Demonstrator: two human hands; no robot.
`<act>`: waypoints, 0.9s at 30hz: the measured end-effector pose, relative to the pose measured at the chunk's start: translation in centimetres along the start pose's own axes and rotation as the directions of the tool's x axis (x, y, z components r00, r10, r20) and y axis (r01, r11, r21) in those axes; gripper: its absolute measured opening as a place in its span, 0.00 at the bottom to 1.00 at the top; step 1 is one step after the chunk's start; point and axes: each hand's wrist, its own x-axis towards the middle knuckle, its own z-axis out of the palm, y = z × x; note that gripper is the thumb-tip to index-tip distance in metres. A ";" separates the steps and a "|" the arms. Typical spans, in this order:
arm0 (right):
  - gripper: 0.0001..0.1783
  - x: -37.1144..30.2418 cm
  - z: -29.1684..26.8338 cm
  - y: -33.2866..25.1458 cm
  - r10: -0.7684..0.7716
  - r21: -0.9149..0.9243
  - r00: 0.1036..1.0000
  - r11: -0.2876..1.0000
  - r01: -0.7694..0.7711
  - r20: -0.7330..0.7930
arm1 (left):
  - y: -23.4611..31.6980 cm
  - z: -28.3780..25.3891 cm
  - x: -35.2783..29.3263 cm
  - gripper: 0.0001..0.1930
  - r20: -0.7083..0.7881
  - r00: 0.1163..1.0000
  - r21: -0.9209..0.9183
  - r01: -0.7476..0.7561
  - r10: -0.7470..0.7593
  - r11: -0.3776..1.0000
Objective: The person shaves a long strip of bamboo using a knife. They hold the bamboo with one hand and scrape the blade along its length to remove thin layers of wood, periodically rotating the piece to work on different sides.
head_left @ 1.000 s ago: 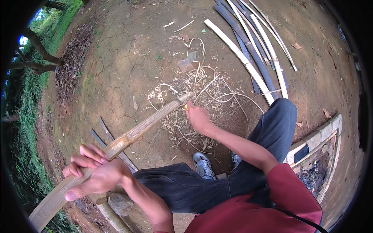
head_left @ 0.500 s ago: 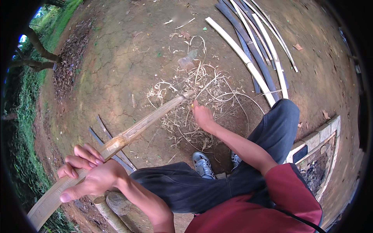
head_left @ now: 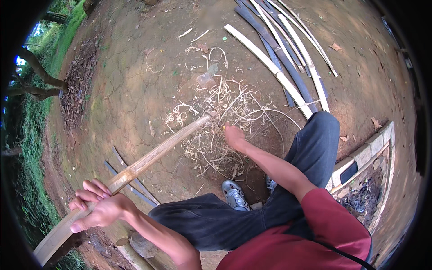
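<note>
The long tan bamboo pole [head_left: 135,168] runs from the frame's lower left up to its centre, tip in the pale curled shavings [head_left: 225,130]. The left hand [head_left: 96,209] grips it; the right hand [head_left: 234,135], apparently closed, sits beside the tip. Bare brown dirt ground [head_left: 135,90] lies open at upper left.

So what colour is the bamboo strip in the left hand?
Pale tan bamboo strip, seen in the head view.

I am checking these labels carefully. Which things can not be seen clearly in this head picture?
- Right hand: head view, seen from behind; whether it holds a tool is hidden.
- Bamboo pole: lower end cut off by the dark fisheye rim.
- Left hand: palm side hidden by the pole.
- Pale shavings: too fine to separate.
</note>
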 end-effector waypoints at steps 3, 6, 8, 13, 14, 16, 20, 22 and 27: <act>0.16 -0.6 -0.6 -1.4 -0.006 -0.004 0.999 1.000 0.006 0.031 | -0.4 -0.8 0.2 0.34 0.032 1.000 -0.028 0.001 0.000 1.000; 0.18 -1.1 -1.0 -1.6 -0.049 0.010 0.999 0.999 0.049 0.023 | -0.1 -0.6 0.1 0.33 0.028 1.000 -0.002 -0.006 0.006 1.000; 0.17 -0.1 0.0 -0.7 -0.035 0.038 0.999 0.999 0.033 0.036 | 0.2 0.1 -0.3 0.33 0.003 1.000 0.031 -0.015 0.015 0.999; 0.14 2.9 1.6 5.7 0.044 -0.111 0.999 0.993 -0.045 -0.008 | 0.4 0.4 -0.2 0.34 0.016 0.999 0.068 -0.035 0.034 0.997; 0.14 3.6 1.4 5.8 0.055 -0.126 0.998 0.991 -0.055 -0.002 | 0.5 0.5 0.3 0.34 -0.007 0.999 0.058 -0.039 0.039 0.998; 0.15 3.5 -0.1 4.5 0.107 -0.068 0.992 0.992 -0.102 0.071 | -0.2 -0.3 0.3 0.34 -0.054 0.999 0.067 0.000 0.004 0.998; 0.16 0.1 -4.7 -0.7 0.039 0.039 0.992 0.999 -0.034 -0.124 | -1.6 -3.3 1.4 0.39 0.064 0.997 0.091 0.036 -0.041 0.995; 0.16 -2.3 -7.4 -2.4 -0.035 0.153 0.982 0.986 0.064 -0.186 | -1.3 -3.1 1.5 0.41 0.031 0.999 0.154 0.036 -0.041 0.987; 0.14 -8.7 -13.4 -5.5 -0.224 0.256 0.931 0.919 0.300 -0.287 | -1.6 -2.3 2.4 0.44 -0.028 0.998 0.045 0.048 -0.047 0.998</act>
